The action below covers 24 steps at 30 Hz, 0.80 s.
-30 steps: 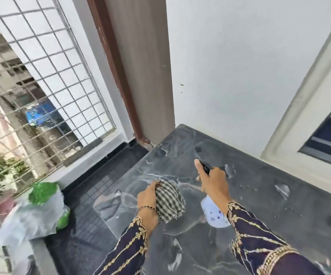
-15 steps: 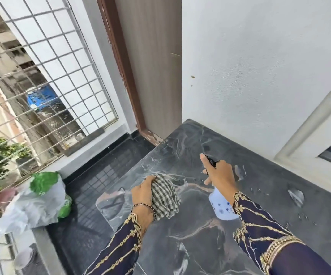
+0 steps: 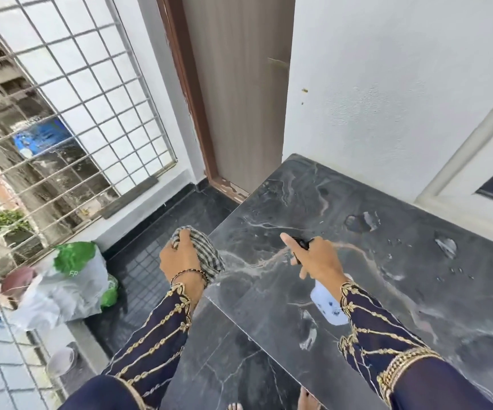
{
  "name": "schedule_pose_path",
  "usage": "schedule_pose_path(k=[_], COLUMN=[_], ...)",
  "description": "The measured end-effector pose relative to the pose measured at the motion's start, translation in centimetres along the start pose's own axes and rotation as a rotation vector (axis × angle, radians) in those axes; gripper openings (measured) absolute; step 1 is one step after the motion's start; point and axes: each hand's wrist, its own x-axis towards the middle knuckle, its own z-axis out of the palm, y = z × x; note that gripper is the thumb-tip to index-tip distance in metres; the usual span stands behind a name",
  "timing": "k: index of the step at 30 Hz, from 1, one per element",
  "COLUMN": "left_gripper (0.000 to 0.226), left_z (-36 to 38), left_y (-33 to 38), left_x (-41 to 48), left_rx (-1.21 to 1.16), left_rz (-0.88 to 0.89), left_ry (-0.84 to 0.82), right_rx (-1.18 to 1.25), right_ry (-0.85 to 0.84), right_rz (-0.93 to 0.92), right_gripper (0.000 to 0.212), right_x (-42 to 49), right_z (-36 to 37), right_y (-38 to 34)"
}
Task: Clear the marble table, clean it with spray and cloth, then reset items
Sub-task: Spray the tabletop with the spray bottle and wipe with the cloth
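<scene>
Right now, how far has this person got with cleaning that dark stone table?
Clearing looks done: the table carries nothing but wet patches and droplets, so some spraying has happened. Cleaning is in hand: the right hand grips the spray bottle above the top, and the left hand holds the checked cloth at the table's left edge. Still left: wiping those patches dry and putting the items back.

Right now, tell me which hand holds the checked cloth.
The left hand, at the table's left edge, bunches the checked cloth; the right hand grips the spray bottle.
</scene>
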Motion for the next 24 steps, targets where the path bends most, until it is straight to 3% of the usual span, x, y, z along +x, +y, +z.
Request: schedule_pose_path(k=[3,7,9,14,19,21,24], left_gripper=[0.050,0.058,0.057,0.055,0.058,0.061,0.065], left_z=[-2.2,-4.2,-4.8,-4.9,-3.0,-1.9,-0.5], left_y=[0.2,0.3,0.3,0.5,-0.3,-0.8,-1.5], left_x=[1.0,2.5,3.3,3.5,2.1,1.3,-0.3], left_rx=[-0.011,-0.006,-0.005,-0.027,0.000,0.036,0.079], left_rz=[0.028,0.050,0.060,0.031,0.019,0.014,-0.004], left_ry=[0.000,0.009,-0.015,-0.115,-0.262,-0.310,-0.375], right_rx=[0.086,-0.191,-0.151,0.030,-0.107,-0.179,-0.039], right_ry=[-0.026,0.007,0.032,0.019,0.151,0.189,0.200], right_rz=[0.003,0.026,0.015,0.009,0.132,0.176,0.206], right_gripper=[0.077,0.091,0.089,0.053,0.085,0.083,0.068], right_x=[-1.9,-3.6,-4.3,-6.6,-8.7,-9.9,-11.6], right_z=[2.2,5.0,5.8,5.4,4.0,3.0,1.1], right_y=[-1.2,-2.5,-2.6,-2.4,0.2,1.7,4.1])
